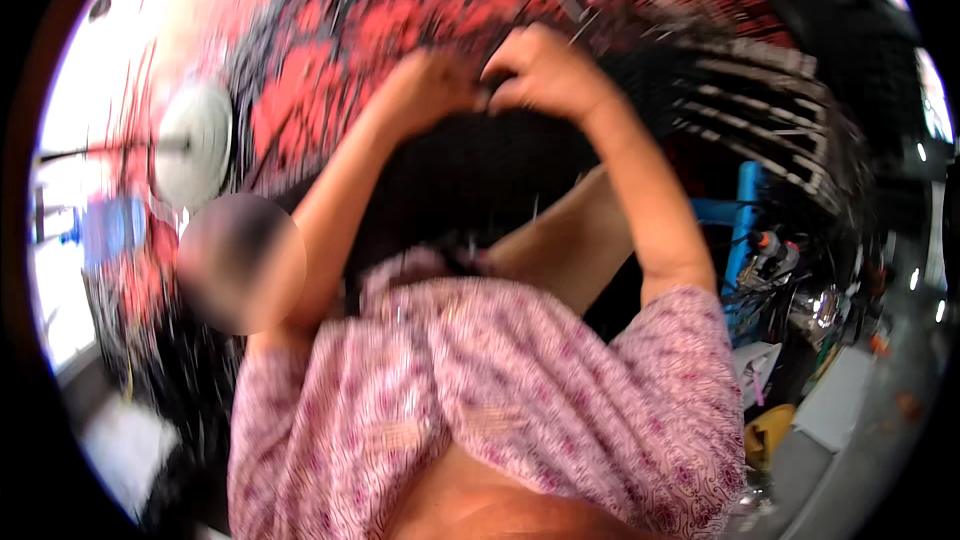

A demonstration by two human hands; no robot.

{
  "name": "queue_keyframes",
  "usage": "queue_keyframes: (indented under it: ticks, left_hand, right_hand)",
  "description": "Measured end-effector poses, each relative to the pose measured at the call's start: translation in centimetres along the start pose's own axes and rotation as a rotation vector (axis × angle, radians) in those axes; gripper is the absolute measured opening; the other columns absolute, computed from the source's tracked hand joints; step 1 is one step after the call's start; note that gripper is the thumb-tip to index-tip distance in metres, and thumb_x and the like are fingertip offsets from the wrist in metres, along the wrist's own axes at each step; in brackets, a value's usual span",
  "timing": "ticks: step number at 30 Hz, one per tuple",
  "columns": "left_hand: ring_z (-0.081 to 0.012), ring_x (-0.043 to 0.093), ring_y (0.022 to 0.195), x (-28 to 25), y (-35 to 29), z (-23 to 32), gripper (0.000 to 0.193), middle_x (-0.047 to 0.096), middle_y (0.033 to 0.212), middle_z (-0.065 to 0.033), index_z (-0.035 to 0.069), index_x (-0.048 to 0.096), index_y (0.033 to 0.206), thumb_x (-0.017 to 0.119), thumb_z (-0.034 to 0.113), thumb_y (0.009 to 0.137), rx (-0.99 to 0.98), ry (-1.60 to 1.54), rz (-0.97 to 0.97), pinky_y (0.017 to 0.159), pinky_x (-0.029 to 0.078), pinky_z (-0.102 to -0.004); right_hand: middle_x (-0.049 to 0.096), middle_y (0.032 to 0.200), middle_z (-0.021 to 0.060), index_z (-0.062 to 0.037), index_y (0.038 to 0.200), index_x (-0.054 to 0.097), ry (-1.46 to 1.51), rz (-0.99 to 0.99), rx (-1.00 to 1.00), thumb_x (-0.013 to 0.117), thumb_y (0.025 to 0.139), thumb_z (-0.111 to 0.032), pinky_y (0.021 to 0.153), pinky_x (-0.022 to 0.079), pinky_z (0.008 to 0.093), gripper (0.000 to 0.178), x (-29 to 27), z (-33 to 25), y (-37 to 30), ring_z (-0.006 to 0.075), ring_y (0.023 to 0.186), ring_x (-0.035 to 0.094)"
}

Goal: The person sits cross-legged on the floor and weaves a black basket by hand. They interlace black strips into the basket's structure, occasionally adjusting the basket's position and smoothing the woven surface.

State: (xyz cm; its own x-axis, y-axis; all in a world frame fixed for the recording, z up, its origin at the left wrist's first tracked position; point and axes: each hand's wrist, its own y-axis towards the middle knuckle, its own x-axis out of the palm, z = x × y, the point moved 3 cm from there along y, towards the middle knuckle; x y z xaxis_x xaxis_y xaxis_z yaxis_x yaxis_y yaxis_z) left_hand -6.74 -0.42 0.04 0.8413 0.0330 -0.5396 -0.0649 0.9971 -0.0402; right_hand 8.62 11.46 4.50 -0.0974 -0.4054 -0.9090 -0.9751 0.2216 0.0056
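Note:
My left hand [428,92] is raised over a dark mass in the middle, and its fingers are smeared by motion. Close beside it, my right hand [548,72] has bent fingers and thumb curled toward the left hand. What lies between the fingertips is dark and too blurred to make out. Beneath both hands spreads black material [440,165] whose kind I cannot tell. Beyond them is a red surface [310,90] strewn with black streaks or strips.
A round pale disc on a thin rod, perhaps a fan [195,145], stands left, above a bluish transparent container [115,230]. At right are a pale slatted rack [760,105], a blue frame [745,230] and assorted clutter [800,280]. A blurred round patch covers something beside my left arm.

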Motion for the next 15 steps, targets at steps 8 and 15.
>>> queue_keyframes:
  ticks: [8,15]
  left_hand:
    - [-0.0072,0.056,0.064,0.8,2.0,-2.8,0.026,0.064,0.069,0.0018,0.002,0.072,0.077,0.09,0.02,0.077,-0.233,-0.576,-0.026,0.056,0.041,-0.028]
    - [-0.0085,0.057,0.065,1.6,0.8,-3.3,0.026,0.066,0.071,-0.0013,-0.001,0.073,0.08,0.09,0.017,0.075,-0.127,-0.567,0.005,0.058,0.045,-0.0287]
  right_hand:
    - [0.075,0.089,0.0088,-0.0068,0.09,0.075,0.021,-0.307,0.197,0.092,0.06,-0.034,0.077,0.056,0.0414,0.044,-0.2,0.8,3.6,0.0276,0.088,0.072]
    - [0.075,0.086,0.0063,-0.005,0.089,0.072,0.086,-0.381,0.193,0.094,0.057,-0.027,0.071,0.054,0.0393,0.044,0.7,0.0,3.8,0.0236,0.081,0.071]
